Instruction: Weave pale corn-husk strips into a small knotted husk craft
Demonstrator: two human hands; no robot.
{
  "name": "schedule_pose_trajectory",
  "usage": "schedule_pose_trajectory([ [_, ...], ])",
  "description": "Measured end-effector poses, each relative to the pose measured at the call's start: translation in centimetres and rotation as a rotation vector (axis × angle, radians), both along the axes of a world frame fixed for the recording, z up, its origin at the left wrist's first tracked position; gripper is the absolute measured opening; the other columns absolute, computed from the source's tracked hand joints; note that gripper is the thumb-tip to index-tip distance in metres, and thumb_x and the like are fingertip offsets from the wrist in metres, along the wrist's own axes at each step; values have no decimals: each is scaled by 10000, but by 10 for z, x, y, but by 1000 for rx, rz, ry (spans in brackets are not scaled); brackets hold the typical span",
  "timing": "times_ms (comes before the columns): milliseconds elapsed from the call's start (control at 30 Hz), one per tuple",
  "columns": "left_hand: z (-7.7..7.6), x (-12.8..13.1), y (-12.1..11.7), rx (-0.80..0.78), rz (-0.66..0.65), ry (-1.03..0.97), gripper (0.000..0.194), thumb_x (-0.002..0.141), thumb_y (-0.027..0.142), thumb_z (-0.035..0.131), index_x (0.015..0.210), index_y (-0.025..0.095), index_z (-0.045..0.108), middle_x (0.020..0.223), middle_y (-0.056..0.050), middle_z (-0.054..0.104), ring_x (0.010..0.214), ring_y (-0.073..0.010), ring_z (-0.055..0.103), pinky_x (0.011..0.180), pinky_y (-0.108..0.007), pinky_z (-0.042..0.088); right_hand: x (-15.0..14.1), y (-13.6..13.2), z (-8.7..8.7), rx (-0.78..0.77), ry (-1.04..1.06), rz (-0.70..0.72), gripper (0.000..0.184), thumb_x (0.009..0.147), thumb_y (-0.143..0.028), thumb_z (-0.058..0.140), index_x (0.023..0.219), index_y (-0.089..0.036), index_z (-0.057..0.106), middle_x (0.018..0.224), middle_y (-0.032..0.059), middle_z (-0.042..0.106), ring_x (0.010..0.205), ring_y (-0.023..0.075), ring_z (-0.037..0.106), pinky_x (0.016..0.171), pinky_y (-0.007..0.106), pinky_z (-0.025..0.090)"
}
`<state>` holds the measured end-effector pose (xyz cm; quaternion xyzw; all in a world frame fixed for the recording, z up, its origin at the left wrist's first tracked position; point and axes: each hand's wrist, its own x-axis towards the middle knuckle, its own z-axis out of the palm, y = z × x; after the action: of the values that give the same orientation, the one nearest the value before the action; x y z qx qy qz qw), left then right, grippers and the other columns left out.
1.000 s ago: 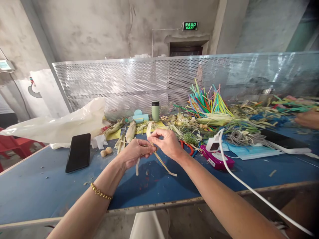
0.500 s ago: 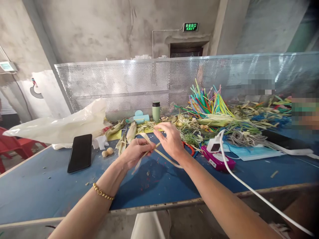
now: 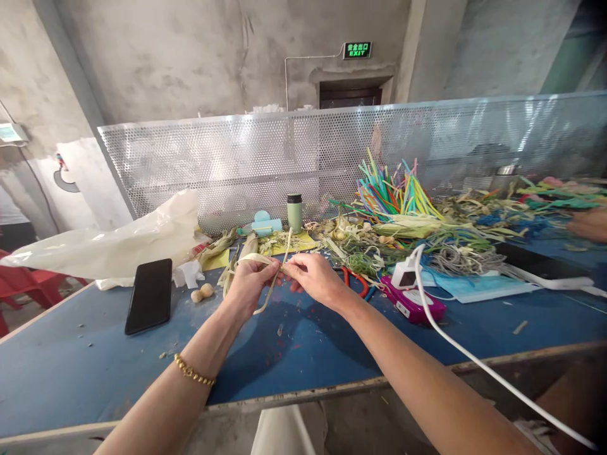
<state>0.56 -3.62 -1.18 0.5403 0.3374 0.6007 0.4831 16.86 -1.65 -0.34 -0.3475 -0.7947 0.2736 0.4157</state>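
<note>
Left hand [image 3: 250, 283]: A worker's thumb and fingers close in a narrow grip on a pale strip [image 3: 287, 246] of what looks like dried husk, above a blue worktop [image 3: 85, 379].
Right hand [image 3: 315, 278]: Fingertips meet the left hand's almost tip to tip, pinched on the same material; whether it is one length or two crossed cannot be told.
Pale strip: It sits at the gap between the two grips, one end standing up and away from the worker toward a green bottle [image 3: 294, 215], its long axis running roughly fore and aft. That raised end lies nearer the right fingertips; a broad loop bows over the left hand, and a thin tail hangs below, toward the worker.
Exit sign [image 3: 357, 50]: Lit green on the far wall, it reads "EXIT" beneath the Chinese characters 安全出口.
Purple case [image 3: 412, 302]: Its pale markings, right of the hands, are too small to read, and a white cable [image 3: 441, 332] trails past it.
Black phone [image 3: 149, 296]: Lies left of the hands near a peanut-shaped piece [image 3: 203, 292], with no legible brand.
Coloured stems [image 3: 398, 193]: A bright bundle rises behind heaped fibres [image 3: 355, 249] and orange-handled scissors [image 3: 363, 284].
</note>
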Motion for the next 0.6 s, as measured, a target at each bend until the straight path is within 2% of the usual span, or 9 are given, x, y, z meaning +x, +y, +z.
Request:
schedule_pose_trajectory([
  [167,-2,-3,3,-8,64,109,372,648,488,862,664,138,736,642,-68,687,589,-151,584,584,-283,410,1,3,-1,128,-20,-54,209,847,-73,604,665,-176,604,621,-4,648,562,115,554,570,236,399],
  [267,-4,-5,5,-3,172,163,345,646,456,861,626,140,727,590,-45,648,559,-122,515,559,-265,357,0,3,0,144,-56,-38,184,825,-53,572,694,-171,625,640,-5,643,589,114,540,580,233,391],
  [333,-5,-6,5,-4,186,137,324,625,427,874,627,138,729,579,-30,627,556,-111,488,554,-258,342,0,2,1,133,-56,-36,166,794,-46,567,702,-169,631,643,-7,635,590,112,530,582,232,390],
  [500,-4,-4,4,-56,8,-48,335,572,386,921,655,119,737,600,-29,619,582,-109,505,572,-249,381,1,-1,3,116,8,-22,112,785,-132,595,682,-167,620,634,-7,613,599,115,513,586,235,397],
  [600,-1,-1,1,-69,-87,-134,312,587,343,931,686,109,750,633,-42,648,610,-117,545,605,-253,433,2,-2,5,114,65,13,108,793,-185,607,687,-169,623,611,-22,584,571,106,476,565,231,381],
])
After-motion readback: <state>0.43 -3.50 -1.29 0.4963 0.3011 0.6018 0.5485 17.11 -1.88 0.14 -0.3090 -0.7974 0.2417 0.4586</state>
